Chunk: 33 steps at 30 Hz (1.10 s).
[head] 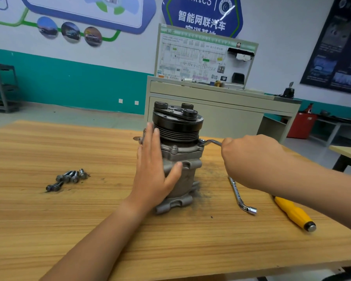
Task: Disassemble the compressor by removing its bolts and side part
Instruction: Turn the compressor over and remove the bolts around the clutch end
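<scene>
On wooden tabletop [89, 230], upright grey compressor [182, 155], black ribbed pulley [178, 126] on top, left hand [154, 169] flat against its side, right hand [249, 159] gripping wrench [211, 142] at its flange

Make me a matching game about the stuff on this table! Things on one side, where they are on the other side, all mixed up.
Things
1. loose bolts
2. compressor
3. yellow-handled screwdriver
4. cranked wrench

Places
A. gripped by the right hand
B. piled left of the compressor
C. lying far right on the table
D. upright, left hand pressed flat against it

Pairs: 1-B, 2-D, 3-C, 4-A
</scene>
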Motion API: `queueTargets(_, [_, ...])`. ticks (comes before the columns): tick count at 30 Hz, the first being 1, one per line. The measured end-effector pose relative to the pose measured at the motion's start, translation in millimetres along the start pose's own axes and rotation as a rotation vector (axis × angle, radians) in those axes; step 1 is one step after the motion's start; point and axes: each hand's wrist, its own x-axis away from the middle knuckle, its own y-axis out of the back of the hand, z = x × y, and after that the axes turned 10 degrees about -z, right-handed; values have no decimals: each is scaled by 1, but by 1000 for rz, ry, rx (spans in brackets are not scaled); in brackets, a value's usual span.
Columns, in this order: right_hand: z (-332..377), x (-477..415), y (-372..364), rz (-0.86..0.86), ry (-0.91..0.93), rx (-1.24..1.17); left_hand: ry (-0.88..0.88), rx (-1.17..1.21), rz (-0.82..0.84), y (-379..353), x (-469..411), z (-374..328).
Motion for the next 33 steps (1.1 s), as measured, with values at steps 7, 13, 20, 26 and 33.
queueTargets(7, [1, -8, -10, 12, -17, 66, -108, -160, -31, -13, 5, -15])
queueTargets(13, [-27, -20, -38, -68, 49, 20, -34, -26, -118, -14, 3, -5])
queueTargets(20, [-50, -63, -60, -136, 138, 164, 390, -22, -354, 1, -10, 39])
queueTargets(26, [-24, -111, -77, -277, 52, -77, 520, 81, -186, 2, -9, 63])
queueTargets(33, [-30, -88, -96, -432, -198, -485, 532, 220, 10, -5, -11, 65])
